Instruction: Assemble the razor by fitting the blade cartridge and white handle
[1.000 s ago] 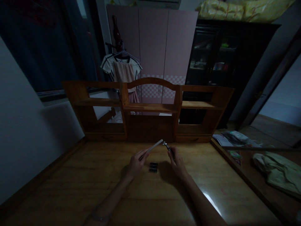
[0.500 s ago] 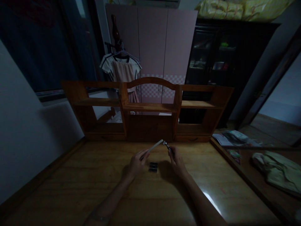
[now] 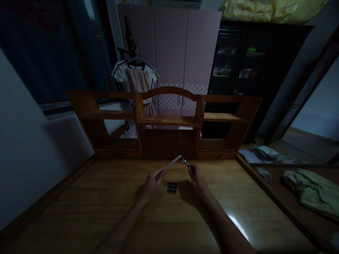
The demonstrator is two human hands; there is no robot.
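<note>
My left hand (image 3: 153, 181) is closed round the dark lower end of a slim stick (image 3: 173, 162), pale along its upper part. The stick slants up to the right; its exact kind is too dim to make out. In my right hand (image 3: 198, 180) is a razor (image 3: 186, 163) with a dark handle and a shiny metal head, tilted up to the left. A small gap separates the stick's tip from the razor's head. Between my hands, a small pack of black pieces (image 3: 172, 187), like razor cartridges, lies on the wooden tabletop (image 3: 127, 222).
A wooden shelf unit (image 3: 169, 121) runs along the tabletop's far edge. At the left is a wall (image 3: 39, 155). Papers (image 3: 250, 157) and a pale green cloth (image 3: 312, 190) lie beyond the right edge. Behind stand a pink wardrobe (image 3: 171, 49) and a dark cabinet (image 3: 246, 60).
The stick's tip has moved slightly left and away from the razor's head, which it was touching or nearly touching. Both hands keep their grip; the pack stays put.
</note>
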